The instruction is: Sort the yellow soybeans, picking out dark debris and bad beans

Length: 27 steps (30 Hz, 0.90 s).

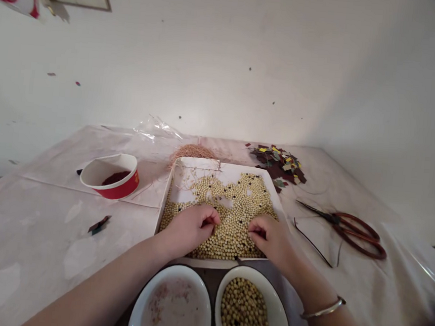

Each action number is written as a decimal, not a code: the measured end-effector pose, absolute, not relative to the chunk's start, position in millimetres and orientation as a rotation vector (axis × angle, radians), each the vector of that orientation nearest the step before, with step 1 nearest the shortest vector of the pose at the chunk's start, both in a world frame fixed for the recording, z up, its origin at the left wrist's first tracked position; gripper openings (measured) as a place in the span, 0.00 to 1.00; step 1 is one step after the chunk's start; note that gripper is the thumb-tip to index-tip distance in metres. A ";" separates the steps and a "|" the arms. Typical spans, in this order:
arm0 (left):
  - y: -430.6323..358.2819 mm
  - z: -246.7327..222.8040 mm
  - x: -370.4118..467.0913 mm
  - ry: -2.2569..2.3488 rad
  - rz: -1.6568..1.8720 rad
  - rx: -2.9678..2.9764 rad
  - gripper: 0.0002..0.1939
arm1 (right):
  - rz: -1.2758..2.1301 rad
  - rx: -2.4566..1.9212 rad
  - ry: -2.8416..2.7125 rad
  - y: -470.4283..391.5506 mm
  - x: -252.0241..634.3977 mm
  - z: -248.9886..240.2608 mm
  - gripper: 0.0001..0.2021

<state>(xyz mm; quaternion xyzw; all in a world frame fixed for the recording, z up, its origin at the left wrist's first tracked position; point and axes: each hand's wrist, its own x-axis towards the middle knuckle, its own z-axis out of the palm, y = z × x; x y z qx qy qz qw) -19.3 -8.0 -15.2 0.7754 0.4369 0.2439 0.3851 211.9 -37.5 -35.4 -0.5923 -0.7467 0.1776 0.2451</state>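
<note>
A shallow white box tray [184, 195] holds a layer of small round pale-yellow beans [229, 240], with scattered dark ones among them. My left hand [192, 227] rests over the left-centre of the layer, thumb and fingers pinched together. Over the right side, my right hand [270, 233] is also closed in a pinch close to the beans. What lies between the fingertips of either hand is too small to tell. Nearest me, a white bowl [284, 311] contains more of the same beans. Beside it on the left stands another white bowl [136, 308] with reddish specks inside.
On the cloth-covered table [50, 250], a red-and-white paper cup [118, 191] with dark red contents stands left. Behind the tray are a bundle of copper-coloured strands [193, 152] and clear plastic [157, 129]. Right are coloured scraps [278, 163], scissors [359, 235] and a dark strip [313, 245].
</note>
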 end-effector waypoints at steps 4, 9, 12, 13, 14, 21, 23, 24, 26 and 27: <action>-6.9 -12.1 -16.3 1.105 0.553 1.840 0.09 | 0.470 -1.625 -2.032 -37.2 210.3 -34.2 0.04; -5.9 -4.2 -9.2 1.105 0.603 1.633 0.06 | 0.406 -1.610 -1.936 -47.8 204.9 -23.6 0.04; -8.5 3.1 -8.1 1.098 0.620 1.526 0.03 | 0.348 -1.489 -1.880 -62.6 194.3 -10.2 0.04; -10.3 6.4 -8.5 1.071 0.602 1.505 0.03 | 0.334 -1.443 -1.886 -67.9 189.7 -5.5 0.05; -12.5 10.0 -9.1 1.054 0.589 1.490 0.03 | 0.326 -1.388 -1.907 -73.2 184.8 -1.1 0.05; -40.8 32.1 -7.7 1.011 0.544 1.482 0.01 | 0.270 -1.126 -2.017 -98.4 161.0 17.2 0.07; -48.2 32.7 -5.0 0.994 0.534 1.525 0.02 | 0.229 -1.074 -2.025 -100.3 158.7 18.9 0.08; -50.8 32.3 -3.8 0.989 0.536 1.535 0.02 | 0.207 -1.055 -2.024 -100.4 158.1 19.2 0.08; -54.1 30.8 -2.0 0.977 0.564 1.522 0.03 | 0.179 -1.049 -2.011 -99.6 158.0 19.2 0.08; -55.0 30.0 -1.4 0.972 0.583 1.495 0.03 | 0.177 -1.055 -2.004 -98.9 158.2 18.9 0.08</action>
